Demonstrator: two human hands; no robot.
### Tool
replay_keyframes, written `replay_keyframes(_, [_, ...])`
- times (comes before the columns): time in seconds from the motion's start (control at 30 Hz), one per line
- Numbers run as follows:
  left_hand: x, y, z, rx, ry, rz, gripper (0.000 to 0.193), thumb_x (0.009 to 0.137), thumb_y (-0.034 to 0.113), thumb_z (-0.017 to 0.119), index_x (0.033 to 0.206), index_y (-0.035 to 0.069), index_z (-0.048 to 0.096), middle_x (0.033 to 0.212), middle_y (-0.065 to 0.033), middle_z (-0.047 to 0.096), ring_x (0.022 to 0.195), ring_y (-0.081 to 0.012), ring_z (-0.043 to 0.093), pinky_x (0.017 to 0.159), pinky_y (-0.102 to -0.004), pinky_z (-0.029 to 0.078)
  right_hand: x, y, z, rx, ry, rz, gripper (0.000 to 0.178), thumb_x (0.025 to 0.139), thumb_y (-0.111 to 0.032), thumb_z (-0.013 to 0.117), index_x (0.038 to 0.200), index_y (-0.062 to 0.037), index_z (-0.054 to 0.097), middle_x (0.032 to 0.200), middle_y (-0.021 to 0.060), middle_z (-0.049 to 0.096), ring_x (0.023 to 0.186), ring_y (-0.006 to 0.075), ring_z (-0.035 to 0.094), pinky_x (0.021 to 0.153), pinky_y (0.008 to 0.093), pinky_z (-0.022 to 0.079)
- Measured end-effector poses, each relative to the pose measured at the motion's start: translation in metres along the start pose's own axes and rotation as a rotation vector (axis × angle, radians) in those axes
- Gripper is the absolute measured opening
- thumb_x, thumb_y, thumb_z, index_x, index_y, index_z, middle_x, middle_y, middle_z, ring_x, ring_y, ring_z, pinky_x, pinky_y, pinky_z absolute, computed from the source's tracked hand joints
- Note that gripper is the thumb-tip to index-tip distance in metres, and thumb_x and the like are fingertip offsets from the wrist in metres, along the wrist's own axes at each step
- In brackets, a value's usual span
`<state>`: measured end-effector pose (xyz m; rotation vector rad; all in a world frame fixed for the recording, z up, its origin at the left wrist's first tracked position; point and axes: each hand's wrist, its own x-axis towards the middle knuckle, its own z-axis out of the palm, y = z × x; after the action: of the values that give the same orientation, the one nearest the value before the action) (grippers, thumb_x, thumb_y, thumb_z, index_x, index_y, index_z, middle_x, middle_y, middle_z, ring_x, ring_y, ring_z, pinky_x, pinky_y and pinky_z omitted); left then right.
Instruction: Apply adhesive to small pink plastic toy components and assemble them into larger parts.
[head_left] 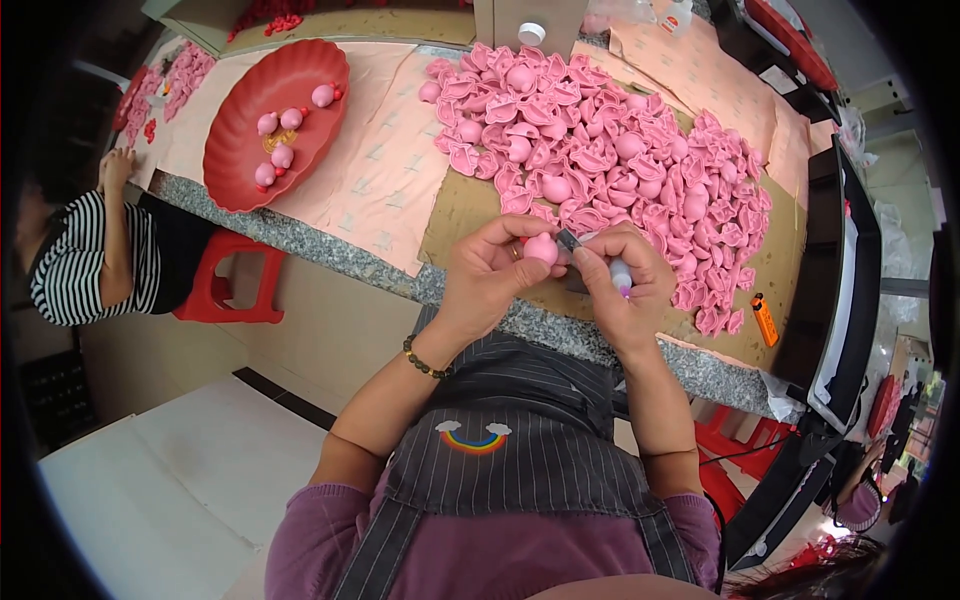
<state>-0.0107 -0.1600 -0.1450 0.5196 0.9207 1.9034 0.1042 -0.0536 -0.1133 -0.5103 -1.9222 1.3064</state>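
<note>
Over the front edge of the table, my left hand [482, 275] pinches a small round pink plastic figure [541, 248] between thumb and fingers. A bit of red shows beside the figure, partly covered by the fingers. My right hand [632, 290] is closed on a small flat dark blade-like tool [568, 240], its end close to the figure; whether they touch I cannot tell. Against the right palm rests a whitish piece with a purple tip [621, 280], mostly hidden by the fingers. Just beyond both hands spreads a large heap of pink plastic shell pieces [620, 150].
At the left, a red scalloped tray [225, 150] holds several pink figures with red parts. An orange lighter [764, 320] lies right of the heap on cardboard [465, 215]. Another person in a striped top [90, 255] sits far left by a red stool [235, 280]. Black-framed bins stand at right.
</note>
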Motion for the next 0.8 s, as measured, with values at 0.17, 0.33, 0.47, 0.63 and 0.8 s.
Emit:
replay_keyframes(0.17, [0.001,-0.0003,-0.0035,-0.007,-0.062,-0.005,0.028,0.084,0.004,0.061,0.109,-0.003,0.051,0.091,-0.0112,0.06,0.078,-0.0163,0.061,0.07,-0.0269,0.051,-0.0005,0.0006,-0.0005,-0.026,-0.008,-0.022,0.004,0.074,0.006,0.062,0.075,0.0018,0.06,0.071,0.0049,0.057,0.064,0.0103,0.05,0.058,0.0219,0.038])
replay_keyframes(0.33, [0.0019,0.0047,-0.004,-0.018,-0.105,-0.071,0.027,0.085,0.004,0.059,0.11,-0.002,0.052,0.081,-0.0066,0.058,0.07,-0.0121,0.058,0.061,-0.0231,0.049,0.0,0.0016,0.0001,-0.066,-0.015,-0.065,0.004,0.073,0.006,0.063,0.074,0.0023,0.06,0.071,0.006,0.058,0.064,0.0114,0.051,0.058,0.0223,0.039])
replay_keyframes(0.47, [0.002,0.0038,-0.0046,-0.075,-0.104,-0.095,0.024,0.088,0.007,0.057,0.11,0.0,0.053,0.083,-0.0054,0.058,0.063,-0.0095,0.051,0.053,-0.0205,0.04,0.0002,0.0021,0.0005,-0.096,-0.01,-0.099,0.004,0.072,0.005,0.063,0.073,0.0025,0.06,0.07,0.0065,0.058,0.064,0.0122,0.051,0.058,0.0227,0.039])
replay_keyframes(0.63, [0.0013,0.0057,-0.0054,-0.105,-0.117,-0.116,0.022,0.089,0.008,0.055,0.11,0.0,0.054,0.091,-0.0061,0.059,0.062,-0.0091,0.048,0.051,-0.0197,0.036,0.0017,0.0012,0.0011,-0.121,-0.007,-0.118,0.005,0.072,0.005,0.064,0.072,0.0024,0.06,0.068,0.0065,0.058,0.062,0.0125,0.051,0.057,0.023,0.039])
replay_keyframes(0.8, [0.0017,0.0054,-0.006,-0.102,-0.116,-0.113,0.02,0.09,0.008,0.054,0.108,0.001,0.054,0.092,-0.0055,0.06,0.061,-0.0079,0.047,0.051,-0.019,0.035,0.0023,0.0013,0.0016,-0.17,-0.01,-0.158,0.007,0.071,0.006,0.064,0.072,0.0018,0.059,0.067,0.0066,0.057,0.06,0.0132,0.051,0.054,0.0231,0.039])
